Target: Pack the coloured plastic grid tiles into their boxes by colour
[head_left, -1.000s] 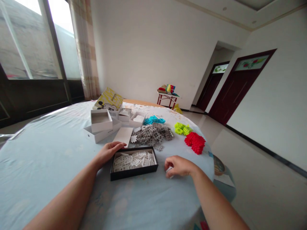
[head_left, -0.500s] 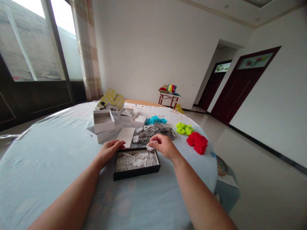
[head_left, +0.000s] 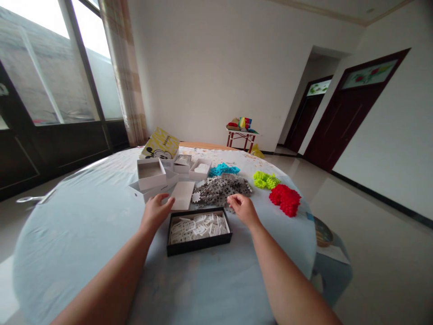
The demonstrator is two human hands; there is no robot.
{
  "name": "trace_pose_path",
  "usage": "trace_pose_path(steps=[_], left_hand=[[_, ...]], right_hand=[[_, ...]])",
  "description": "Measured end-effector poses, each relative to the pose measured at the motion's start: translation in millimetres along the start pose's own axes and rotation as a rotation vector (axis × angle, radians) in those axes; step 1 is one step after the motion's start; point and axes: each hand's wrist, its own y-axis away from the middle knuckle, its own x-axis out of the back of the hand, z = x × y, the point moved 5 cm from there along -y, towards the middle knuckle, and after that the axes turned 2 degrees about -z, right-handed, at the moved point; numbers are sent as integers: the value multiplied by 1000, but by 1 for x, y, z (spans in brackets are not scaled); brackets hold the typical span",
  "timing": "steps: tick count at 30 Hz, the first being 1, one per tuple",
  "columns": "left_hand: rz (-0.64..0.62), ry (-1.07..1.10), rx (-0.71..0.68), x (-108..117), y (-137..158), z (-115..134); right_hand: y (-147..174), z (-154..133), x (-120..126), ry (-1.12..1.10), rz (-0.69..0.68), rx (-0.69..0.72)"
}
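Note:
A black-sided box [head_left: 199,244] stands in front of me on the table, filled with loose white latticed plastic pieces [head_left: 198,228]. My left hand [head_left: 156,212] hovers off the box's far left corner, thumb and fingers apart with nothing between them. Beyond the box's far right corner, my right hand [head_left: 244,209] has its fingers curled together at the near edge of a heap of grey latticed pieces [head_left: 219,187]. Whatever sits between those fingertips, if anything, is too small to make out. A flat white lid or panel [head_left: 183,196] lies between my left hand and the grey heap.
Open white boxes [head_left: 151,175] are stacked at the back left, before a yellow cartoon-printed box [head_left: 161,144]. Blue pieces [head_left: 224,169], lime green pieces [head_left: 266,180] and red pieces [head_left: 285,200] lie in separate piles. A pale blue cloth [head_left: 84,225] covers the round table.
My right hand has moved right, away from the box, and the white piece it held no longer shows. My left fingers have spread and left the white panel's edge. The view has shifted slightly.

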Motion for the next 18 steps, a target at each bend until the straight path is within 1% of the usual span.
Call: trace_pose_path(steps=[3, 6, 9, 13, 18], left_hand=[[-78, -142, 43, -11, -13, 7], [-154, -242, 69, -24, -23, 15], [-187, -315, 78, -32, -28, 19], [-201, -350, 76, -34, -33, 18], [-190, -287, 57, -26, -39, 11]], right_hand=[[-1, 8, -2, -5, 1, -13], [0, 8, -4, -18, -17, -10], [1, 6, -5, -19, -31, -3], [1, 6, -4, -40, -27, 1], [1, 5, -2, -54, -16, 4]])
